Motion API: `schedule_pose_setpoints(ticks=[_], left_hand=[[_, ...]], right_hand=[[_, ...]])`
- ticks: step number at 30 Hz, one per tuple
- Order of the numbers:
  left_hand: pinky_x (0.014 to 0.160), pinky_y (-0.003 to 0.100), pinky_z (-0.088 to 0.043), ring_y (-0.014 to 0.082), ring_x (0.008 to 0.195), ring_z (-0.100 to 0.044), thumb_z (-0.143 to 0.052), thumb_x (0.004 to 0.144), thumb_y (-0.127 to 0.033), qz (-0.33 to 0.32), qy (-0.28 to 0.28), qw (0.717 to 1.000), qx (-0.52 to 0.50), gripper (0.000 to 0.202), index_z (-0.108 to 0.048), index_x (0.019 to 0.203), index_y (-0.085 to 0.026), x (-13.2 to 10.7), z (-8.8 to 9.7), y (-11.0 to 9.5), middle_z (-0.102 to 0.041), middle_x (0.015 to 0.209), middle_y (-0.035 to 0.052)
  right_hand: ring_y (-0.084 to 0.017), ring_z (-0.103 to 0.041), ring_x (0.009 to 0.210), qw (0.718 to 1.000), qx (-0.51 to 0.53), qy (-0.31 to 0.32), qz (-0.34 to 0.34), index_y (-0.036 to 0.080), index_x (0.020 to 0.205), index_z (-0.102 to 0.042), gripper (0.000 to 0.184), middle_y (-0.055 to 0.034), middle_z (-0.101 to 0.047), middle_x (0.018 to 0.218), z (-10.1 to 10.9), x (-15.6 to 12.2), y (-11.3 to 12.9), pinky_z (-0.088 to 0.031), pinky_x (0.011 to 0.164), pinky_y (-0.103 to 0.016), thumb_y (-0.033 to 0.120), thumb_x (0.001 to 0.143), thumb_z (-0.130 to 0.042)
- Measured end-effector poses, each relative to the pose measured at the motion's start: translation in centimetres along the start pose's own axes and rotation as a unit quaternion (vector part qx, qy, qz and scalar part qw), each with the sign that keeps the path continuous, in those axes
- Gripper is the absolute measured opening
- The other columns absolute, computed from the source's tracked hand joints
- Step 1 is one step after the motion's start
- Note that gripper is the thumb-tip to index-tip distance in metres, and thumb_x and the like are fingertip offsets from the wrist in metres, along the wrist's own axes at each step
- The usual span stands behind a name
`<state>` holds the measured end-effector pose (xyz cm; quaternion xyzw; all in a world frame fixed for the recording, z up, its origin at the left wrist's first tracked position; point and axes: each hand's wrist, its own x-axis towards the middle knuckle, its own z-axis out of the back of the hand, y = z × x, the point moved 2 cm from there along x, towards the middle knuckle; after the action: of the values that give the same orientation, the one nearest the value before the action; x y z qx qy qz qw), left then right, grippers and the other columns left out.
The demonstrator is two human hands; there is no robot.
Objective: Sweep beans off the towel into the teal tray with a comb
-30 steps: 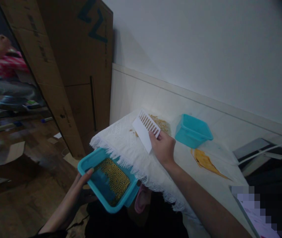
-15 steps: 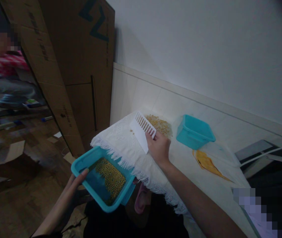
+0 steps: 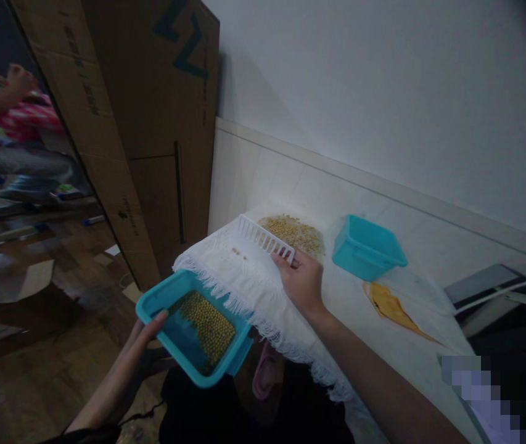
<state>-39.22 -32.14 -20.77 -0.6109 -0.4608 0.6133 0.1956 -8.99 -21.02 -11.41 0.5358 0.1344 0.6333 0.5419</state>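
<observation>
My left hand (image 3: 145, 345) grips the near rim of a turquoise tray (image 3: 194, 330), held below the table's fringed edge and holding a layer of yellow-green beans (image 3: 205, 320). My right hand (image 3: 300, 279) pinches a white slotted scraper (image 3: 259, 242), which lies low on the white fringed cloth (image 3: 239, 277). A pile of tan beans (image 3: 296, 232) lies on the cloth just behind the scraper. A few loose beans sit on the cloth in front of it.
A second turquoise tub (image 3: 367, 248) stands on the table right of the bean pile. A yellow scrap (image 3: 390, 305) lies nearer me. Tall cardboard boxes (image 3: 152, 111) lean against the wall at left. Another person (image 3: 8, 105) is at the far left.
The scraper has tipped from upright down onto the cloth, next to the tan pile. The tray in my left hand shifted slightly but stays under the cloth's edge.
</observation>
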Motion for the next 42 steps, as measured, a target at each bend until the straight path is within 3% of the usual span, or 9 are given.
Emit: schedule_pose_setpoints(ticks=[5,10,19,26,31,35,42], left_hand=[[0.082,0.05,-0.072,0.0332,0.09,-0.086,-0.08,0.088,-0.066,-0.007,0.014,1.0,-0.006,0.086,-0.046,0.161,-0.033,0.4,0.0,-0.1,-0.066,0.156,0.0188],[0.076,0.042,-0.072,0.0338,0.092,-0.086,-0.082,0.084,-0.071,-0.005,0.011,1.0,0.009,0.088,-0.052,0.157,-0.031,0.6,0.0,-0.1,-0.072,0.146,0.0184],[0.072,0.042,-0.072,0.0325,0.087,-0.086,-0.083,0.084,-0.067,0.01,0.004,1.0,-0.005,0.088,-0.054,0.158,-0.031,1.1,0.3,0.4,-0.074,0.142,0.0179],[0.064,0.041,-0.071,0.0351,0.09,-0.086,-0.085,0.083,-0.065,0.03,-0.002,0.999,-0.018,0.09,-0.052,0.161,-0.037,0.5,0.0,0.9,-0.074,0.142,0.017],[0.058,0.04,-0.069,0.0309,0.073,-0.083,-0.085,0.085,-0.061,0.038,-0.012,0.999,-0.016,0.09,-0.05,0.164,-0.037,0.5,-0.3,1.3,-0.082,0.108,0.0104],[0.065,0.043,-0.071,0.0318,0.079,-0.085,-0.088,0.082,-0.064,0.033,0.01,0.999,-0.021,0.091,-0.053,0.163,-0.04,0.6,-0.2,1.5,-0.082,0.121,0.0108],[0.068,0.049,-0.072,0.0345,0.079,-0.085,-0.09,0.077,-0.065,0.053,-0.01,0.998,-0.028,0.097,-0.052,0.163,-0.04,1.0,-0.1,2.0,-0.078,0.132,0.0153]], right_hand=[[-0.024,-0.078,0.069,0.999,0.02,0.03,-0.002,0.021,0.082,-0.078,0.017,-0.0053,-0.082,0.077,0.4,-0.7,0.7,-0.061,0.069,-0.033,0.035,0.09,-0.073],[-0.023,-0.076,0.065,0.998,0.038,0.049,0.01,0.02,0.081,-0.08,0.018,-0.0047,-0.081,0.074,1.0,-1.7,1.9,-0.059,0.064,-0.031,0.035,0.088,-0.073],[-0.018,-0.068,0.051,0.993,0.062,0.101,-0.002,0.02,0.087,-0.085,0.018,-0.0025,-0.078,0.065,3.0,-5.8,5.5,-0.051,0.047,-0.024,0.034,0.091,-0.075],[-0.027,-0.081,0.074,0.998,-0.029,-0.057,0.003,0.018,0.088,-0.082,0.023,-0.0084,-0.083,0.079,3.9,-1.5,2.0,-0.065,0.074,-0.036,0.039,0.092,-0.073],[-0.027,-0.082,0.078,0.996,-0.065,-0.054,-0.011,0.018,0.093,-0.082,0.023,-0.0088,-0.083,0.079,2.9,-0.2,-0.3,-0.066,0.079,-0.037,0.037,0.093,-0.07],[-0.028,-0.082,0.076,0.997,-0.065,-0.046,-0.009,0.017,0.092,-0.081,0.026,-0.0115,-0.085,0.085,2.6,-0.6,-0.4,-0.066,0.079,-0.039,0.039,0.094,-0.069],[-0.026,-0.08,0.073,0.995,-0.084,-0.054,0.005,0.018,0.087,-0.08,0.023,-0.0092,-0.083,0.079,2.4,-0.4,-0.2,-0.065,0.076,-0.037,0.038,0.094,-0.069]])
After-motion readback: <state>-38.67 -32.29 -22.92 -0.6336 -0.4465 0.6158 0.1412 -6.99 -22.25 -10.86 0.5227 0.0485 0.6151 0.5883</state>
